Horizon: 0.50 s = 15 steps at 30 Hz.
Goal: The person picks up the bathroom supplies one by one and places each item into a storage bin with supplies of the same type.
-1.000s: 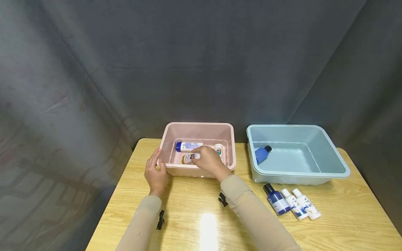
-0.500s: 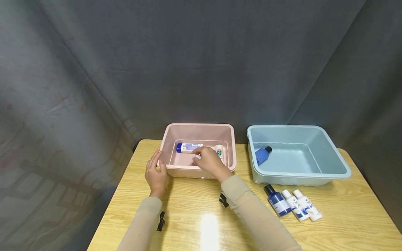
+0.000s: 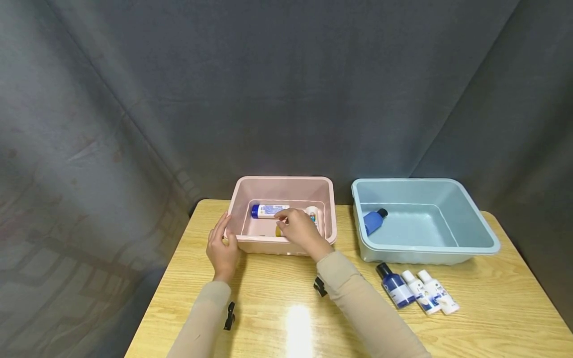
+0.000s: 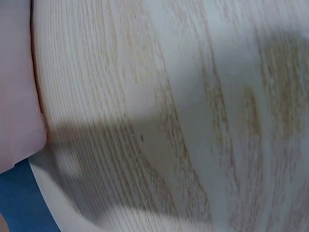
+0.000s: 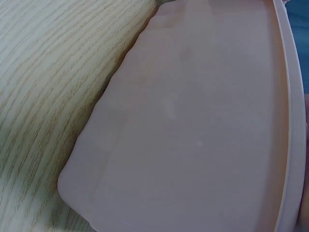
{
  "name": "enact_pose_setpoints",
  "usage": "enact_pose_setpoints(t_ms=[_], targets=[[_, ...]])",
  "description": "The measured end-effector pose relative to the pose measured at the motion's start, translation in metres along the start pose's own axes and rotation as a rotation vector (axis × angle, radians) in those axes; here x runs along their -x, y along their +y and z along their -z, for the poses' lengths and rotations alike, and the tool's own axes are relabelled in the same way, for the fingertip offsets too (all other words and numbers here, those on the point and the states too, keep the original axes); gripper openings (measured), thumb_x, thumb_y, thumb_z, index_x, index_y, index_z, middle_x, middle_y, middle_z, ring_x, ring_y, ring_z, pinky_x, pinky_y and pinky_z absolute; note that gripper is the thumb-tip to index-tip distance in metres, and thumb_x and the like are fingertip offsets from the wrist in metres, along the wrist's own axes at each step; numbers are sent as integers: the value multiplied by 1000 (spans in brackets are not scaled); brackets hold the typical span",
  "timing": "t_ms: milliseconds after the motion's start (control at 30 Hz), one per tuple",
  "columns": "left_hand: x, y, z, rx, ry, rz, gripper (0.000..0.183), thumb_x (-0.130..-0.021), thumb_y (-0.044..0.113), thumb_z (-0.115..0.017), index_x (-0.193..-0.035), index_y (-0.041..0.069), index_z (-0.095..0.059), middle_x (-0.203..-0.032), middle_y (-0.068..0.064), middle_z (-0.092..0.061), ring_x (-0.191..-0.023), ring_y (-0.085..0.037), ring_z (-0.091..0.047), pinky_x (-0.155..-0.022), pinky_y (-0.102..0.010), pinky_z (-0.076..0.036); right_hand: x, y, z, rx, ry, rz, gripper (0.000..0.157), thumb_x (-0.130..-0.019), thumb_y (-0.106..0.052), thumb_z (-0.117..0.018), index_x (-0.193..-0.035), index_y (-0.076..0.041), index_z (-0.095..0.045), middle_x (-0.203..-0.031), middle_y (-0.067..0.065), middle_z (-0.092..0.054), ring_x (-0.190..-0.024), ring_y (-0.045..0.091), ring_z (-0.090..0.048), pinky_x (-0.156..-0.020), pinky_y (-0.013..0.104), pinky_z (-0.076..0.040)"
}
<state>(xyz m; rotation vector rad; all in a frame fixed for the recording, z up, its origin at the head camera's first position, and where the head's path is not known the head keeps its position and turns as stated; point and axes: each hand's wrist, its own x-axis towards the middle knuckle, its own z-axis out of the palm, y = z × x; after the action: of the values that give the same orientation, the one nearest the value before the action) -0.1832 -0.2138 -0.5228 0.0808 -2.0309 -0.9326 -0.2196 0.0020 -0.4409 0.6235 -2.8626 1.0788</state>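
Note:
A pink plastic bin [image 3: 264, 244] stands at the left of the table. My left hand [image 3: 223, 252] holds its front left corner, with the fingers along the left side and the thumb at the front rim. My right hand [image 3: 297, 229] reaches over the front rim and pinches a small bottle [image 3: 278, 231]; only its yellow end shows beside the thumb. Behind the hand lies a white tube [image 3: 270, 211] with a blue cap. A white bottle [image 3: 312, 213] lies at the bin's right, partly hidden by the hand. The right wrist view shows mostly the bin's outer wall [image 5: 193, 121].
A light blue bin [image 3: 425, 247] stands at the right with a blue bottle [image 3: 373, 222] inside. In front of it lie a dark blue bottle [image 3: 396, 286] and two white bottles [image 3: 422, 293] [image 3: 439, 293] side by side. A grey curtain [image 3: 286, 99] hangs behind the table.
The small bottle has been turned in my right hand: earlier its yellow end pointed left with the label showing, now that end sits by the thumb. My left hand has stayed at the corner.

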Motion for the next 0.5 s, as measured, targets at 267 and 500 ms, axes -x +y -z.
enact_pose_setpoints(t_ms=[267,500], targets=[[0,1,1,10,-8,-1,39,-87,4,-54,-123,9,-70,-132,0,-64,-109,-31,-62,-86,-43,-48,6,0,1,29,100,29,23,-92,-13,-67,-115,-11,-73,-98,1,-72,-89,17,-66,-75,35,-54],[-1,2,2,7,-17,4,39,-88,5,-53,-123,9,-70,-132,-2,-64,-110,-32,-61,-87,-44,-48,13,-3,2,16,203,54,23,-91,-11,-69,-113,-12,-73,-96,0,-72,-85,16,-66,-71,34,-53]])
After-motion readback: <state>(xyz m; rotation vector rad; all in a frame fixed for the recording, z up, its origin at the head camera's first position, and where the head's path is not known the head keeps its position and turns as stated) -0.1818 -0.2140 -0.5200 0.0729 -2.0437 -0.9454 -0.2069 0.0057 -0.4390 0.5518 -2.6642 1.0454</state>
